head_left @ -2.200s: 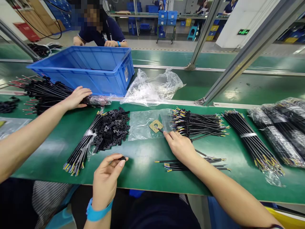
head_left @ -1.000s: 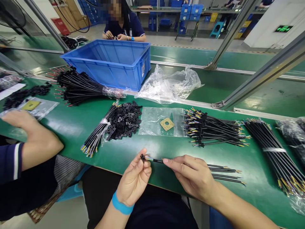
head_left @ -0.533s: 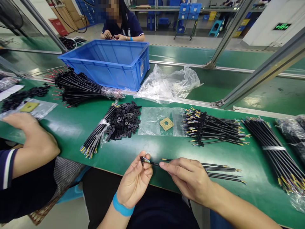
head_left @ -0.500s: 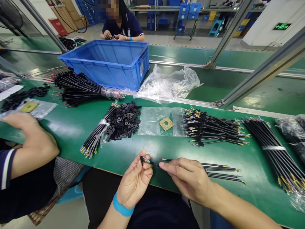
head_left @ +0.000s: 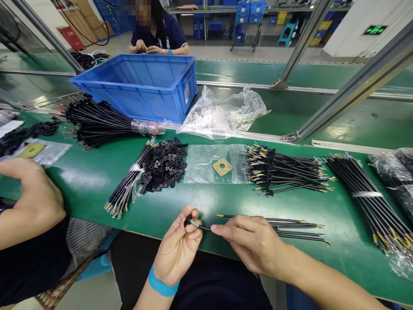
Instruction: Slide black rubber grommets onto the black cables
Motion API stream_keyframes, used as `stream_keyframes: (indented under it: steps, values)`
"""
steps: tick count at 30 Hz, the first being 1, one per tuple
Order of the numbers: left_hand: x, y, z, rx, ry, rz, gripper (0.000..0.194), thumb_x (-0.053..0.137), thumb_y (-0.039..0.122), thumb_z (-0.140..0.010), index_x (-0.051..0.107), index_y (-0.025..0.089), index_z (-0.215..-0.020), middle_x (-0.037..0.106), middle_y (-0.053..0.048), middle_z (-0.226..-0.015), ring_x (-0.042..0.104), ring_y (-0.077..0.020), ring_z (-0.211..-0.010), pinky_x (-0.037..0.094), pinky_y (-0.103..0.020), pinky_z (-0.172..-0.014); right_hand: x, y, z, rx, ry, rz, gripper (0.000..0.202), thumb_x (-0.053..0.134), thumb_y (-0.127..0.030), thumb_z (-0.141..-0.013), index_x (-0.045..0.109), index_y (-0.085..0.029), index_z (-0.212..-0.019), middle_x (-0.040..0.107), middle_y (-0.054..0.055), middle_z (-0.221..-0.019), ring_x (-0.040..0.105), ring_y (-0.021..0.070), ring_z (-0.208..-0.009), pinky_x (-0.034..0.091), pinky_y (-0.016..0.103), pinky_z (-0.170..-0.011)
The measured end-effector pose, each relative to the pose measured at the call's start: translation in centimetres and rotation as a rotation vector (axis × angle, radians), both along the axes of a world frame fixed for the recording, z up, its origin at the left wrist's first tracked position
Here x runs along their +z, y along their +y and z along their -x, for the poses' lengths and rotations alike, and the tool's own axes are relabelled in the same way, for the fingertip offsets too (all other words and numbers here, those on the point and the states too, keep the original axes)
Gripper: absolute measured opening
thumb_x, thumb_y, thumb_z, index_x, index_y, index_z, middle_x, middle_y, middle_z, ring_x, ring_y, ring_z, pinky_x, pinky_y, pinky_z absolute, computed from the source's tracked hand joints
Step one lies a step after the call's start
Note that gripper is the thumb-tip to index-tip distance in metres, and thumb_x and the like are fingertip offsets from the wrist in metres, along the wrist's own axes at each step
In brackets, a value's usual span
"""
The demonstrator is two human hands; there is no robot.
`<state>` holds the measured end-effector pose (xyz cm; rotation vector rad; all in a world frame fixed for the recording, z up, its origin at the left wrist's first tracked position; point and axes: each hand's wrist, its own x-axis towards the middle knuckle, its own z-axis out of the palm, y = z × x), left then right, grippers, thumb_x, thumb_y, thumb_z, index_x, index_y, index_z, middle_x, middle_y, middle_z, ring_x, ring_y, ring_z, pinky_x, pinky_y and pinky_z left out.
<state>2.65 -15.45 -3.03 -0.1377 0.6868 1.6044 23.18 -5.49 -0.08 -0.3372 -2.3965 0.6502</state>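
Observation:
Between the fingertips of my left hand [head_left: 182, 243] is a small black plastic piece [head_left: 187, 221], turned toward the stripped coloured wire ends of a black cable [head_left: 205, 227]. My right hand [head_left: 250, 241] pinches that cable a little way behind its stripped end. Whether the wires pass into the piece is too small to tell. Several loose black cables [head_left: 303, 225] lie on the table beside and partly behind my right hand. Beyond my hands, a pile of black plastic pieces [head_left: 166, 165] lies against a tied cable bundle [head_left: 129, 181].
A yellow square piece [head_left: 222, 167] lies on a clear bag [head_left: 200, 165]. Cable bundles [head_left: 290, 168] are to the right. Behind stand a blue crate [head_left: 145, 101] and crumpled plastic [head_left: 222, 114]. A person's arm [head_left: 32, 198] rests at left; another person [head_left: 158, 34] sits across.
The view has shifted slightly. The black piece between my left fingertips has turned and shows more. The neighbour's arm at the left has moved further left.

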Motion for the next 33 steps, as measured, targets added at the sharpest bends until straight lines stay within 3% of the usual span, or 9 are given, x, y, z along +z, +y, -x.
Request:
stream_keyframes:
  steps: [7, 13, 19, 30, 33]
  values:
    - [0.1, -0.1, 0.2, 0.001, 0.223, 0.039, 0.037, 0.099, 0.019, -0.067, 0.086, 0.017, -0.101, 0.077, -0.008, -0.094, 0.066, -0.008, -0.068, 0.06, -0.016, -0.064, 0.3, 0.2, -0.3, -0.019, -0.052, -0.032, 0.038, 0.048, -0.006, -0.102, 0.066, -0.018, -0.133, 0.072, 0.003, -0.091, 0.069, 0.0115, -0.072, 0.053, 0.02, -0.063]
    - [0.4, 0.2, -0.7, 0.074, 0.203, 0.126, 0.042, 0.099, 0.02, -0.066, 0.085, 0.016, -0.105, 0.078, -0.008, -0.094, 0.066, -0.0079, -0.068, 0.06, -0.016, -0.065, 0.5, 0.2, -0.3, -0.047, -0.135, -0.169, 0.036, 0.046, -0.008, -0.105, 0.068, -0.016, -0.132, 0.076, 0.004, -0.093, 0.07, 0.0129, -0.072, 0.053, 0.023, -0.059]
    - [0.8, 0.5, -1.2, 0.103, 0.16, 0.173, 0.028, 0.072, 0.006, -0.087, 0.083, 0.017, -0.11, 0.074, -0.007, -0.093, 0.062, -0.0069, -0.066, 0.056, -0.016, -0.06, 0.4, 0.3, -0.8, -0.062, -0.215, -0.298, 0.038, 0.049, -0.01, -0.102, 0.068, -0.016, -0.135, 0.077, 0.007, -0.1, 0.069, 0.0146, -0.074, 0.055, 0.026, -0.063]
    - [1.4, 0.8, -1.7, 0.12, -0.007, 0.222, 0.042, 0.046, 0.004, -0.102, 0.077, 0.021, -0.126, 0.075, -0.007, -0.098, 0.06, -0.0061, -0.065, 0.051, -0.018, -0.058, 1.4, 0.0, -0.5, -0.076, -0.153, -0.537, 0.032, 0.047, -0.013, -0.107, 0.072, -0.008, -0.127, 0.081, 0.01, -0.1, 0.069, 0.0158, -0.075, 0.05, 0.03, -0.061]
    - [1.7, 0.9, -1.9, 0.134, -0.05, 0.24, 0.042, 0.045, 0.005, -0.104, 0.077, 0.02, -0.125, 0.077, -0.007, -0.097, 0.059, -0.0059, -0.062, 0.05, -0.019, -0.056, 1.3, 0.0, -0.5, -0.089, -0.168, -0.519, 0.033, 0.046, -0.014, -0.107, 0.071, -0.009, -0.127, 0.081, 0.01, -0.099, 0.07, 0.0161, -0.076, 0.051, 0.03, -0.062]
